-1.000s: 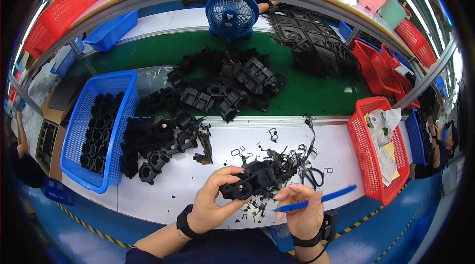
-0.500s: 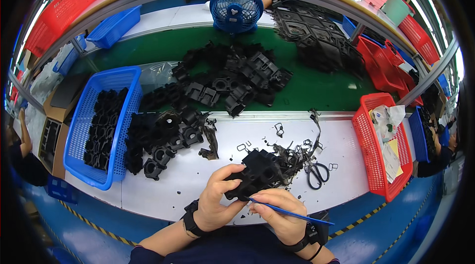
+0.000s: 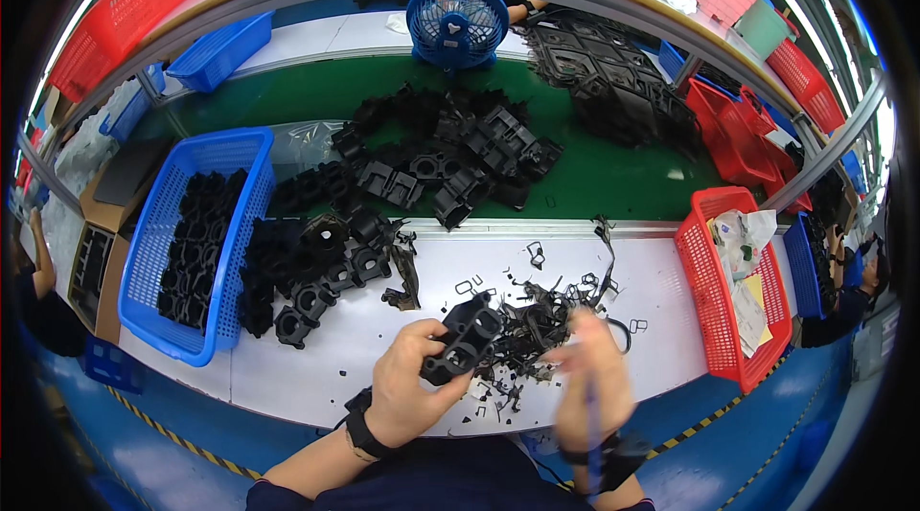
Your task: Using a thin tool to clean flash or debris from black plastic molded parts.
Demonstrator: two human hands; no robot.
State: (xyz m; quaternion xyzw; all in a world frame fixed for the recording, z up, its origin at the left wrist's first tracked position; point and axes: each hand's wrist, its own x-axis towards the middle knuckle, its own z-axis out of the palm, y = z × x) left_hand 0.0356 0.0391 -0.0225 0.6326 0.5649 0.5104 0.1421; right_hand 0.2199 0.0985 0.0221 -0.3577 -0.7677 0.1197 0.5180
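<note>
My left hand is closed on a black moulded plastic part with round openings, held tilted above the white worktop. To the right, my right hand is smeared by motion, with a thin blue stick-like tool along its palm, its tip not clear. Between and beyond the hands lies a heap of black plastic scraps. A black scissors handle shows behind my right hand, the rest of the scissors hidden.
Many more black moulded parts are piled at left and on the green belt. A blue basket at left holds similar parts; a red basket at right holds papers and bags. A blue fan stands at the back.
My right hand has moved away from the part, to the right and over the scissors, carrying the blue tool, now turned upright. My left hand has turned the part so its openings show.
</note>
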